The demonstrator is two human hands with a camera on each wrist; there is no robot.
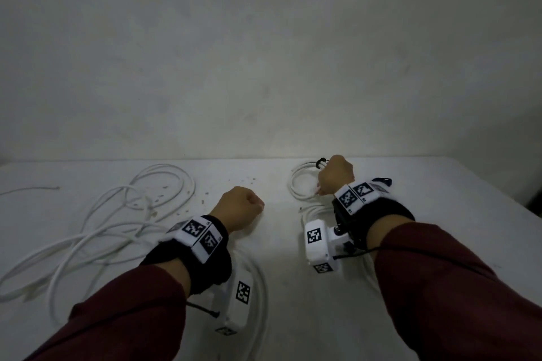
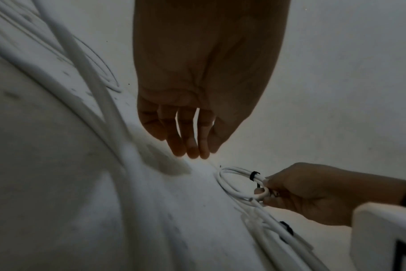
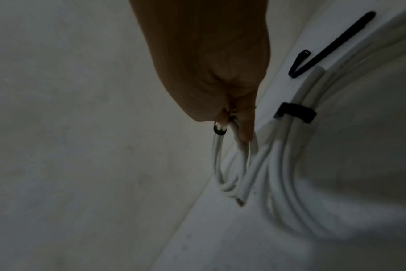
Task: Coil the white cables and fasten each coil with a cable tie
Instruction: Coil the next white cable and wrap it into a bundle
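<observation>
White coil (image 1: 303, 184), bound by a black tie (image 1: 320, 162), is pinched by the right hand (image 1: 335, 176) at right of centre, while the left hand (image 1: 239, 208), fingers loosely curled, holds nothing mid-frame.

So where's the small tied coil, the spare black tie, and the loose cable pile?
small coil (image 2: 230, 185), left wrist view, its left loop
spare tie (image 3: 332, 45), right wrist view, mid strap
loose cable (image 1: 96, 228), head view, a middle strand

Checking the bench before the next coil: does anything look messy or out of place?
Yes. Dark specks litter the table beside the loose, uncoiled white cable. A spare black cable tie lies bent near a tied coil.
</observation>
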